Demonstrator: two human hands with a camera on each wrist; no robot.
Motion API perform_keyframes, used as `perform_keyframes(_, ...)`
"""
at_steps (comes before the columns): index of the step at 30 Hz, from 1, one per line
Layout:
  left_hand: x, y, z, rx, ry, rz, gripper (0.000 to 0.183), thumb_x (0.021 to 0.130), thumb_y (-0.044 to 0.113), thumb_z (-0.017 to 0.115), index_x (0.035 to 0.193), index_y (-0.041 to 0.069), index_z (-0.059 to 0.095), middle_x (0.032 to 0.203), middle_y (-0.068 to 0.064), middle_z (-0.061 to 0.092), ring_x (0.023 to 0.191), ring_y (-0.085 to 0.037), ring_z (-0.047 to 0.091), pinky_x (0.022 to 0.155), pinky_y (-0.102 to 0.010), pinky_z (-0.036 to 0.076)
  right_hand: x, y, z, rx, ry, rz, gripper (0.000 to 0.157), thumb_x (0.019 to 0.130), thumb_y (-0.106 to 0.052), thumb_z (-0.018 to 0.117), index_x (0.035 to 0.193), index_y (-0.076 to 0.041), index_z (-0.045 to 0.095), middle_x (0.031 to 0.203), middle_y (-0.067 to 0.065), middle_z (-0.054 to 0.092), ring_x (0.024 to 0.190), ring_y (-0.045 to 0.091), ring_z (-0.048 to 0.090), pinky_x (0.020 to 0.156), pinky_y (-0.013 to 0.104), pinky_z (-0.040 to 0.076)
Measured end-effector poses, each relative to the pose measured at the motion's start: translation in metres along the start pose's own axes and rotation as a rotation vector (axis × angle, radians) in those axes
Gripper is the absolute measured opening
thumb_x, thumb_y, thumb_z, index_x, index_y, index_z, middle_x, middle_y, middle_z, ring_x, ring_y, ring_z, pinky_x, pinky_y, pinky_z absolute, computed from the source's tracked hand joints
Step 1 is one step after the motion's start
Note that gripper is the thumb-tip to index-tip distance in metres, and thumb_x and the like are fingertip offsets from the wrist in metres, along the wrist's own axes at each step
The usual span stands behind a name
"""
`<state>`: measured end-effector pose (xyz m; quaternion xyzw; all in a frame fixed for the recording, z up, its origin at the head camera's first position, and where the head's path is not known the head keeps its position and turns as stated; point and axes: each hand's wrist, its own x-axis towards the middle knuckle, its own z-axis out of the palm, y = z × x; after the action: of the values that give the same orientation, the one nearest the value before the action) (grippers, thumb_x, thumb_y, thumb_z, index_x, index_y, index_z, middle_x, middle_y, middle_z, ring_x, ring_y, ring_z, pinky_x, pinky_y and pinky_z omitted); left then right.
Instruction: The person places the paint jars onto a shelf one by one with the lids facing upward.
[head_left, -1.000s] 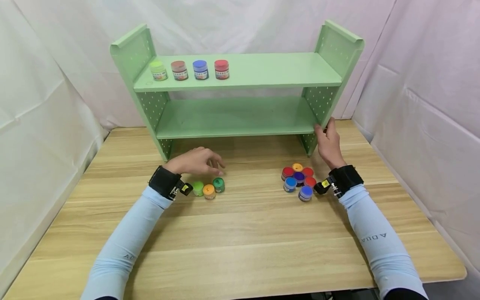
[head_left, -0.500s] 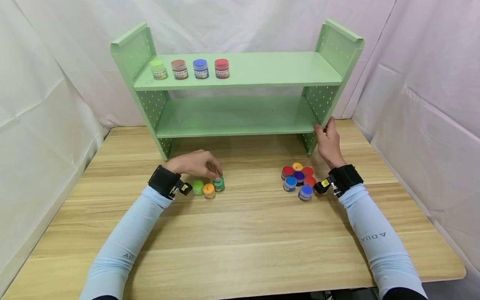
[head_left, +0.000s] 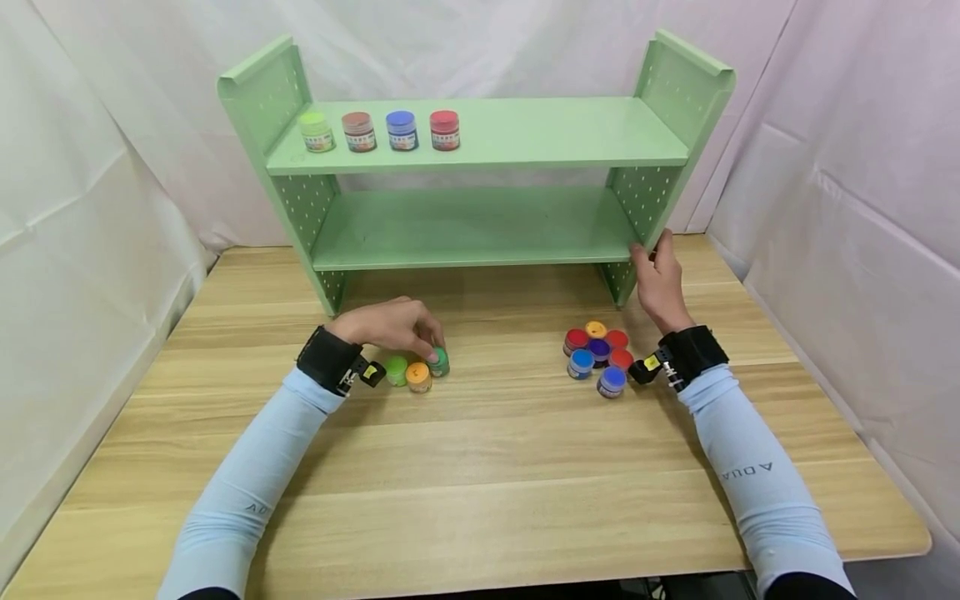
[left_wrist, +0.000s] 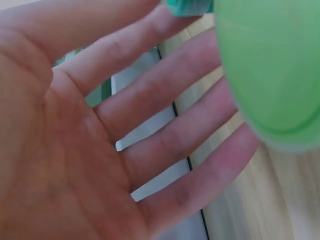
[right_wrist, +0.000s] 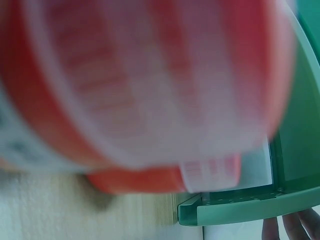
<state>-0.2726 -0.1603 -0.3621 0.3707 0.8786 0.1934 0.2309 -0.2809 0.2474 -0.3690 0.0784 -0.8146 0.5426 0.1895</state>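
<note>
My left hand (head_left: 392,323) pinches a dark green paint jar (head_left: 441,363) by its lid, thumb and index finger at its sides. In the left wrist view that jar (left_wrist: 190,6) shows at the top edge, and the other fingers spread apart. Close beside it stand a light green jar (head_left: 396,369) and an orange jar (head_left: 418,378). My right hand (head_left: 660,290) holds the lower right side panel of the green two-tier shelf (head_left: 480,225), thumb on the front edge. Its fingertips are partly hidden behind the panel.
On the upper tier stand a lime jar (head_left: 317,133), a brown one (head_left: 358,133), a blue one (head_left: 402,132) and a red one (head_left: 445,132). Below my right wrist, several red, blue, purple and orange jars (head_left: 598,352) cluster on the wooden table (head_left: 480,483). White cloth (head_left: 862,167) surrounds it.
My left hand has come down from above the dark green jar and taken hold of its lid. My right hand stays on the shelf panel.
</note>
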Motion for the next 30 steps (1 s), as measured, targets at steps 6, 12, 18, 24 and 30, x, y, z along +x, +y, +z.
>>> perform_keyframes(6, -0.001, -0.005, -0.002, 0.033, 0.046, -0.042, 0.021, 0.087, 0.033, 0.068, 0.102, 0.018, 0.070, 0.092, 0.008, 0.066, 0.086, -0.011, 0.060, 0.076, -0.032, 0.047, 0.000, 0.000, 0.000, -0.014, 0.004, -0.005, 0.045, 0.102, -0.022, 0.037, 0.143, -0.006, 0.026, 0.139, 0.023, 0.040, 0.115, 0.025, 0.044, 0.092, 0.039, 0.039)
perform_keyframes(12, -0.003, -0.017, -0.006, 0.004, 0.079, -0.080, 0.020, 0.091, 0.033, 0.064, 0.101, 0.016, 0.066, 0.091, 0.004, 0.066, 0.085, -0.014, 0.060, 0.073, -0.033, 0.047, 0.008, 0.019, 0.000, -0.015, 0.003, -0.005, 0.049, 0.103, -0.027, 0.038, 0.146, -0.009, 0.024, 0.140, 0.018, 0.040, 0.115, 0.023, 0.044, 0.092, 0.042, 0.040)
perform_keyframes(18, -0.003, -0.026, -0.008, 0.030, 0.165, -0.047, 0.017, 0.093, 0.032, 0.061, 0.099, 0.017, 0.066, 0.088, 0.003, 0.066, 0.079, -0.014, 0.058, 0.069, -0.033, 0.046, 0.015, 0.037, 0.000, -0.012, 0.024, -0.013, 0.050, 0.103, -0.033, 0.038, 0.146, -0.014, 0.024, 0.142, 0.013, 0.040, 0.116, 0.021, 0.044, 0.093, 0.042, 0.040)
perform_keyframes(24, -0.001, -0.032, -0.007, 0.063, 0.249, -0.046, 0.018, 0.093, 0.034, 0.060, 0.100, 0.019, 0.068, 0.087, 0.006, 0.066, 0.076, -0.014, 0.057, 0.068, -0.032, 0.045, 0.014, 0.035, 0.000, -0.018, 0.031, -0.014, 0.050, 0.102, -0.035, 0.038, 0.146, -0.015, 0.025, 0.141, 0.012, 0.041, 0.115, 0.020, 0.045, 0.092, 0.041, 0.040)
perform_keyframes(30, 0.000, -0.034, -0.004, 0.041, 0.269, -0.066, 0.032, 0.084, 0.042, 0.069, 0.107, 0.021, 0.066, 0.092, 0.010, 0.066, 0.083, -0.011, 0.061, 0.074, -0.032, 0.046, 0.014, 0.035, 0.001, -0.029, 0.027, -0.013, 0.050, 0.102, -0.035, 0.038, 0.146, -0.015, 0.025, 0.141, 0.013, 0.041, 0.114, 0.020, 0.045, 0.091, 0.041, 0.040)
